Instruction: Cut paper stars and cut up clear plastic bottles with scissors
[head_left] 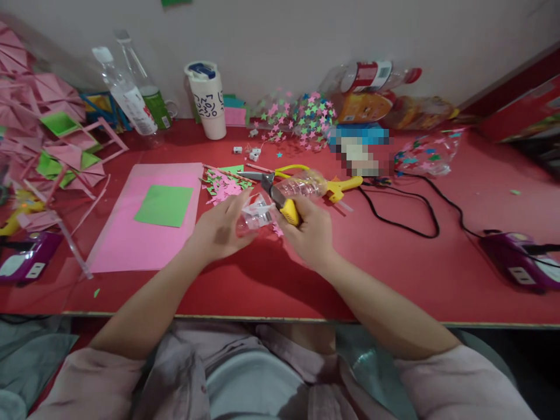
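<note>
My left hand (pixel 223 227) is closed around a cut piece of clear plastic bottle (pixel 256 217), label still on it. In my right hand (pixel 308 230) is a yellow-and-dark-grey tool that looks like a utility knife (pixel 283 204), its dark end beside the bottle piece. Scissors (pixel 256 176) with yellow handles lie just beyond. Behind my right hand rests a ribbed clear bottle part (pixel 304 185), with a yellow glue gun (pixel 343 188) to its right. Pink and green paper stars (pixel 225 185) are piled behind my left hand.
Pink paper (pixel 118 233) with a green square (pixel 165 205) lies left. Along the wall stand a white tumbler (pixel 209 105) and clear bottles (pixel 131 105). A black cord (pixel 402 224) and purple power strip (pixel 520 262) are right. Pink paper shapes (pixel 39 105) crowd the left edge.
</note>
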Tool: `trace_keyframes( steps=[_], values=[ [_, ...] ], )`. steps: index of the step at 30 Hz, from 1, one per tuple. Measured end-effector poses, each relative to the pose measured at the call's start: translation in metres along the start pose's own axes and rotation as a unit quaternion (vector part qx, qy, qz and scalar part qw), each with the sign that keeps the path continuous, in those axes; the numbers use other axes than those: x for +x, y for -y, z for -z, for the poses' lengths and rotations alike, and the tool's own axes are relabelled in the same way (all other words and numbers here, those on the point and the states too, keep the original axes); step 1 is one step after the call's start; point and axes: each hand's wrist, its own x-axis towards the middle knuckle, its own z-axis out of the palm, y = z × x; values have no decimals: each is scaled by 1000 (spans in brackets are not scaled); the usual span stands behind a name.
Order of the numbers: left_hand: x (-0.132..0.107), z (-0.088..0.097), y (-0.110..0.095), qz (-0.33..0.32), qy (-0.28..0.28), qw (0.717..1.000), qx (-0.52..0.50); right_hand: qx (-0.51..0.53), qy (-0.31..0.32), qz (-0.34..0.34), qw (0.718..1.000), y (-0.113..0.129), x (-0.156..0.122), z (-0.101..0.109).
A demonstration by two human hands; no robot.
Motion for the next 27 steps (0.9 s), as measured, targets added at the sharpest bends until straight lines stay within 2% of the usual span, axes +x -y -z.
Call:
trace_keyframes(
  steps=[2, 4, 8, 10, 13, 16, 19, 21, 24, 25, 27],
  values=[
    [0, 11, 5, -34, 18, 998, 45, -55, -2, 45, 997, 2, 3, 6],
    [-1, 20, 6, -53, 41, 994, 88, -91, 9, 60, 994, 5, 9, 14],
    [-4, 32, -1, -92, 117, 983, 107, -83, 31, -5, 996, 6, 25, 32],
    [-5, 33, -4, -104, 144, 981, 83, -32, 33, -50, 998, 1, 33, 39],
    [-4, 33, -3, -111, 150, 982, 30, 88, 58, -118, 987, -10, 42, 43],
    [-1, 33, 5, -84, 145, 985, -39, 212, 97, -204, 951, -17, 46, 43],
    [0, 33, 14, -44, 150, 977, -146, 301, 121, -275, 905, -19, 48, 44],
    [1, 33, 18, -21, 109, 957, -267, 357, 117, -296, 878, -19, 49, 45],
    [5, 32, 22, 33, -40, 896, -442, 463, 109, -291, 830, -24, 51, 51],
    [7, 33, 23, 64, -85, 881, -460, 495, 98, -281, 816, -27, 52, 53],
    [11, 34, 26, 135, -148, 871, -449, 540, 48, -253, 801, -34, 56, 60]
  ],
)
